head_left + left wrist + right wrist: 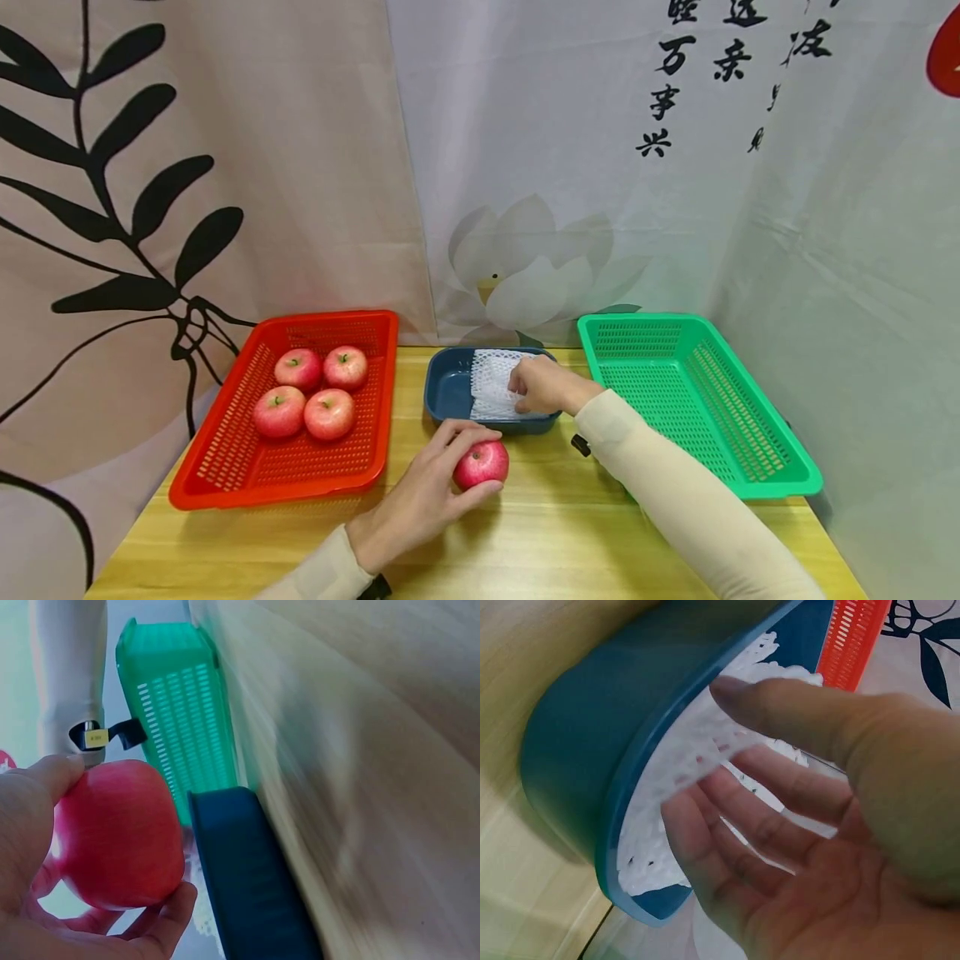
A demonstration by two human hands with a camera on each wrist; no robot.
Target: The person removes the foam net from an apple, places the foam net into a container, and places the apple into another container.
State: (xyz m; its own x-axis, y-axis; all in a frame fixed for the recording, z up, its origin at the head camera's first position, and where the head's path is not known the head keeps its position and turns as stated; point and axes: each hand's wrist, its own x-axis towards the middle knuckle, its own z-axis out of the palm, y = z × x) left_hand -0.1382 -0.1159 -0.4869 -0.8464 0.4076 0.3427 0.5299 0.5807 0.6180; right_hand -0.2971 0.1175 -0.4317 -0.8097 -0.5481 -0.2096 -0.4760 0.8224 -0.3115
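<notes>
My left hand [435, 479] holds a red apple [481, 465] just above the table, in front of the blue tub. In the left wrist view the apple [124, 832] sits between thumb and fingers. The right hand [551, 385] reaches into the right part of the blue tub [450, 387], where white foam fruit nets [491, 383] lie. Seen from the right wrist, the thumb lies over the white netting [652, 832] and the curled fingertips are tucked at its edge, partly showing through the mesh holes.
A red basket [375, 454] with several apples [330, 414] stands on the left of the wooden table [540, 533]. On the right stands a green basket [697, 400]. Printed cloth [525, 167] hangs behind the table.
</notes>
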